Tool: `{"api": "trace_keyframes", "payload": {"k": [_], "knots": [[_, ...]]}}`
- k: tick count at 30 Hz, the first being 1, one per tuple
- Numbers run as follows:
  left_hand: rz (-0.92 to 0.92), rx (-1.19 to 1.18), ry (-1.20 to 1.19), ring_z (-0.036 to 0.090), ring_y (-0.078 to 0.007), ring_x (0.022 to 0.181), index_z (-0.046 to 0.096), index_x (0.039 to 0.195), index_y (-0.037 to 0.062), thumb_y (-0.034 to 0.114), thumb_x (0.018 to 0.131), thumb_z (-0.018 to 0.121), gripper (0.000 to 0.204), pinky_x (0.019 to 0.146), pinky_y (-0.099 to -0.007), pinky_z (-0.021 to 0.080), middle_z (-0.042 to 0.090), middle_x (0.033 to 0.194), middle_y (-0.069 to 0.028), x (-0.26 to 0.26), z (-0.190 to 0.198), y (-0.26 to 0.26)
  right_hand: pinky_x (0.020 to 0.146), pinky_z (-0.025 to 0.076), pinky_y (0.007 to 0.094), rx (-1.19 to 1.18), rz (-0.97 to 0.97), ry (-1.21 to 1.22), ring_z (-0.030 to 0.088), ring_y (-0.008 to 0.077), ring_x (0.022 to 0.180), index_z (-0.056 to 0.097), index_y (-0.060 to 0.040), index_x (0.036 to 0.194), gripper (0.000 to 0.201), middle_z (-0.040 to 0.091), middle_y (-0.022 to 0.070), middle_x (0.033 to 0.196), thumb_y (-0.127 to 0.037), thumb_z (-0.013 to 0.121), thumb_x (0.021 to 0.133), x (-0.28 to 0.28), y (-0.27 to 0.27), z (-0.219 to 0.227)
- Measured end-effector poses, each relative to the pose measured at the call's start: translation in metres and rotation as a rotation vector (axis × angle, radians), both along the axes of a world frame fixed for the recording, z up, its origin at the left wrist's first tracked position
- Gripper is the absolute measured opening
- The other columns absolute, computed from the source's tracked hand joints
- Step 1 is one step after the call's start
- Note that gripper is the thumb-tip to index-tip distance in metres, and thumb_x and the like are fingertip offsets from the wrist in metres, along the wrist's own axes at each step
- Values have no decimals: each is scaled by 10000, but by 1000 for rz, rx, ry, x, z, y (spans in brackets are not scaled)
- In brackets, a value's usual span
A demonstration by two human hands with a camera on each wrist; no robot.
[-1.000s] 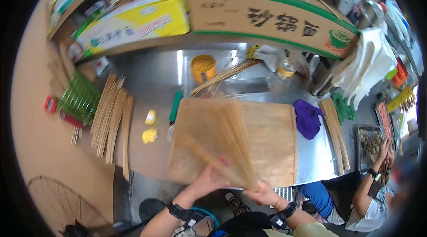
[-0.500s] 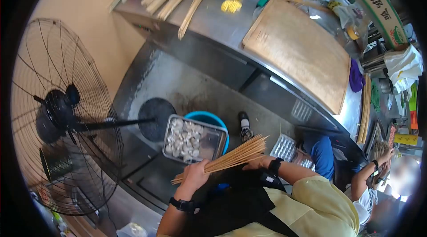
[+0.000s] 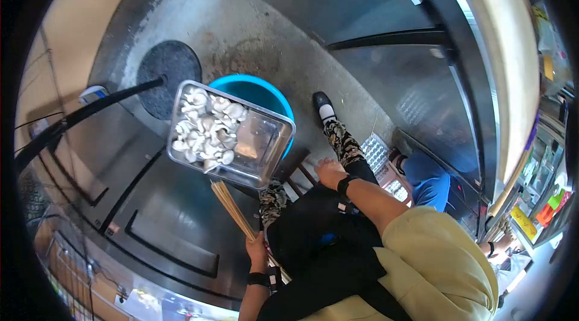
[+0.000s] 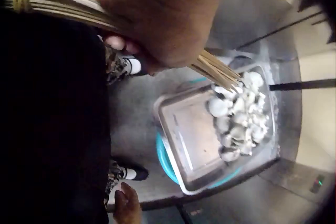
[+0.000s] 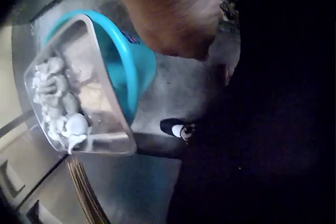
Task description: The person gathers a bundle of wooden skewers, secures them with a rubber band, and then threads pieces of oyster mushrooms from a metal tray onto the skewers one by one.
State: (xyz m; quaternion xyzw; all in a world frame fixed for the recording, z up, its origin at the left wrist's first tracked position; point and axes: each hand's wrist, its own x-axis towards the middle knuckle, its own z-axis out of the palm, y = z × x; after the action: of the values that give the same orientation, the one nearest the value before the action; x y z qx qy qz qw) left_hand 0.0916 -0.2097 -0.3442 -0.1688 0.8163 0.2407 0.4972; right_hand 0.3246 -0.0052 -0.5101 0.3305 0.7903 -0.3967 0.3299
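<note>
My left hand [image 3: 257, 251] grips a bundle of thin wooden skewers [image 3: 232, 207], its tips pointing up and left toward the tray. In the left wrist view a yellowish band [image 4: 22, 1] circles the skewers near one end. Whitish mushrooms [image 3: 208, 131] fill the left part of a clear rectangular tray [image 3: 269, 140], just beyond those tips. Beneath it shows a blue tub [image 3: 274, 97]. With nothing in it, my right hand [image 3: 330, 173] hangs loosely over my lap, to the right of the tray; its fingers are partly hidden in the right wrist view.
A fan's round black base [image 3: 170, 71] stands on the floor left of the tub, its dark pole slanting across. Steel cabinet fronts [image 3: 398, 68] rise at upper right, below the worktop. Dimpled trays [image 3: 375, 153] and another person's blue-clad leg [image 3: 425, 179] are at right.
The view has swung from the worktop down to the floor and tray. The skewers, earlier between both hands, are now in the left hand alone; the right hand has come away from them.
</note>
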Motion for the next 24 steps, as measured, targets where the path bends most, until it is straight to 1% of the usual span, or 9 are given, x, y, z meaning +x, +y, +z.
{"api": "trace_keyframes", "payload": {"k": [5, 6, 9, 11, 14, 16, 19, 22, 24], "knots": [[72, -44, 13, 434, -104, 440, 451, 803, 84, 99, 853, 607, 165, 399, -249, 375, 452, 566, 2, -3, -30, -33, 908, 403, 436, -129, 239, 16, 497, 283, 1118, 637, -88, 1053, 258, 562, 104, 1138, -153, 488, 854, -6, -83, -47], [100, -63, 16, 431, -99, 449, 456, 808, 94, 89, 849, 610, 160, 399, -244, 368, 463, 589, 5, -4, -23, -28, 1016, 294, 487, -200, 268, 0, 456, 272, 1191, 575, -99, 1155, 324, 530, 114, 1226, -180, 447, 869, -5, -102, -55], [255, -128, 13, 438, -95, 458, 460, 814, 101, 84, 843, 619, 162, 404, -243, 377, 475, 614, 8, -13, -26, -52, 1028, 273, 504, -92, 360, 3, 431, 266, 1222, 535, -103, 1212, 355, 510, 121, 1261, -189, 432, 884, -3, -145, -77], [290, -204, -55, 448, -92, 462, 466, 824, 109, 94, 835, 637, 172, 408, -239, 393, 480, 622, 13, -17, -36, -51, 991, 316, 495, -45, 435, 1, 518, 273, 1115, 530, -153, 1225, 351, 577, 103, 1127, -198, 428, 892, -1, -155, -93], [275, -293, -109, 452, -91, 460, 471, 825, 115, 110, 827, 654, 182, 411, -235, 400, 482, 623, 16, -21, -54, -56, 896, 400, 495, -228, 472, -124, 592, 285, 986, 547, -190, 1207, 338, 619, 88, 984, -207, 439, 887, -17, -134, -102], [289, -318, -84, 452, -90, 458, 475, 824, 119, 122, 822, 664, 189, 412, -231, 400, 481, 621, 18, -25, -61, -52, 821, 445, 498, -296, 311, -75, 625, 286, 905, 580, -206, 1169, 318, 633, 78, 892, -207, 450, 879, -2, -133, -107], [312, -275, -24, 451, -90, 455, 476, 821, 120, 126, 815, 671, 195, 410, -228, 397, 473, 618, 23, -37, -62, -52, 722, 459, 498, -330, 258, -146, 627, 286, 909, 682, -168, 993, 247, 649, 104, 907, -179, 480, 853, 17, -123, -111], [315, -196, 92, 441, -97, 448, 469, 812, 111, 120, 815, 663, 194, 401, -229, 385, 455, 598, 13, -47, -66, -47, 765, 432, 539, -344, 320, -362, 612, 323, 940, 688, -113, 956, 230, 653, 135, 1001, -200, 515, 831, 11, -88, -112], [308, -142, 191, 426, -101, 442, 458, 819, 100, 117, 830, 635, 178, 393, -228, 374, 439, 594, 6, -54, -77, -49, 738, 458, 527, -424, 308, -165, 620, 347, 903, 683, -78, 940, 229, 652, 163, 972, -182, 534, 801, -18, -60, -101]]}}
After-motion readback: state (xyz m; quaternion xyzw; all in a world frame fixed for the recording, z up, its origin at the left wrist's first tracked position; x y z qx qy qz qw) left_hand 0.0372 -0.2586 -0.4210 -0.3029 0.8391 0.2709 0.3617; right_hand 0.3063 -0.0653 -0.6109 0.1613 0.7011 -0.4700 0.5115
